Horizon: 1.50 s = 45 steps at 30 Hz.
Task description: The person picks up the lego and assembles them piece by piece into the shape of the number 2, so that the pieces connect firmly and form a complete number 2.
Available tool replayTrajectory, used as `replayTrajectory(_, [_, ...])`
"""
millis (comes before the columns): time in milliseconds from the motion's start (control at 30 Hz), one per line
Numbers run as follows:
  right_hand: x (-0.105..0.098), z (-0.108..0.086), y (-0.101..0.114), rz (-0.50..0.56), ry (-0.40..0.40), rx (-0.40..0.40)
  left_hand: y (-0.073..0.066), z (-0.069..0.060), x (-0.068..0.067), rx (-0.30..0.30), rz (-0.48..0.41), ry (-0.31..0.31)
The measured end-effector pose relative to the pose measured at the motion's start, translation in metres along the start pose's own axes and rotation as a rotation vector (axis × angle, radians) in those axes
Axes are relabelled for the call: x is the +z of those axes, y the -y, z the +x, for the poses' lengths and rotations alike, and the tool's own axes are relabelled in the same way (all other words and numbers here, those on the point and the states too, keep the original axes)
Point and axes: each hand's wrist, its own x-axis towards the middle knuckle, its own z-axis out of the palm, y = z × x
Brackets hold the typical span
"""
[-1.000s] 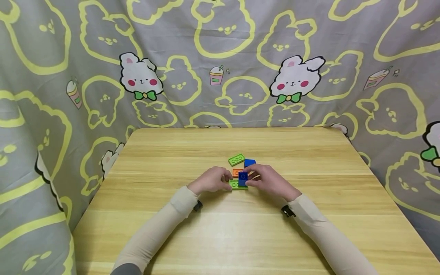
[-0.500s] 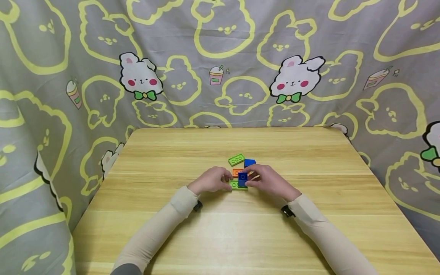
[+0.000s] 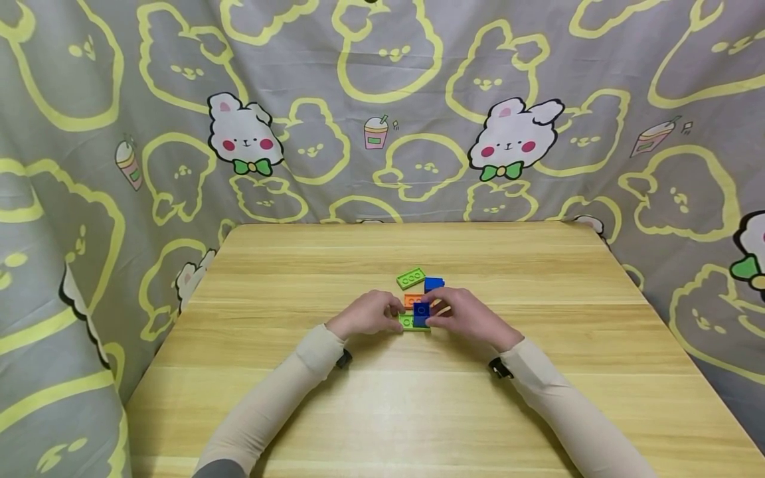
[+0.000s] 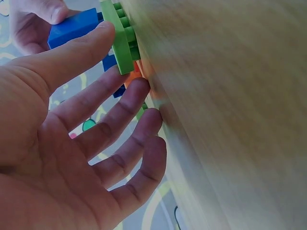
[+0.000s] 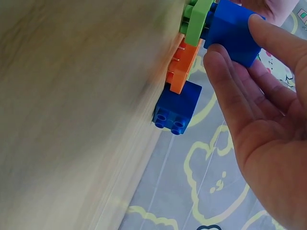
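Observation:
In my right hand, thumb and fingers pinch a blue block, hollow side up, over the near green plate. The right wrist view has that blue block with its studs against the hollow side of the green plate; whether they are joined I cannot tell. My left hand pinches the plate's left end; in the left wrist view, thumb and index finger hold the green plate, its studs facing the table. Behind it lies an orange plate, partly hidden by the block.
Farther back, another green plate lies at an angle. A second blue block stands just beyond my right fingers; its studs show on the blue block in the right wrist view. A patterned curtain surrounds the wooden table.
The pinched blue block has shifted slightly left and toward me over the near green plate. Both hands keep their grips and have barely moved.

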Motion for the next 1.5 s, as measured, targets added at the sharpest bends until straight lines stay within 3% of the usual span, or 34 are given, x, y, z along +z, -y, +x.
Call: replayTrajectory(1500, [0.0009, -0.0008, 0.0042, -0.017, 0.020, 0.030, 0.0006, 0.0010, 0.0011, -0.009, 0.014, -0.004])
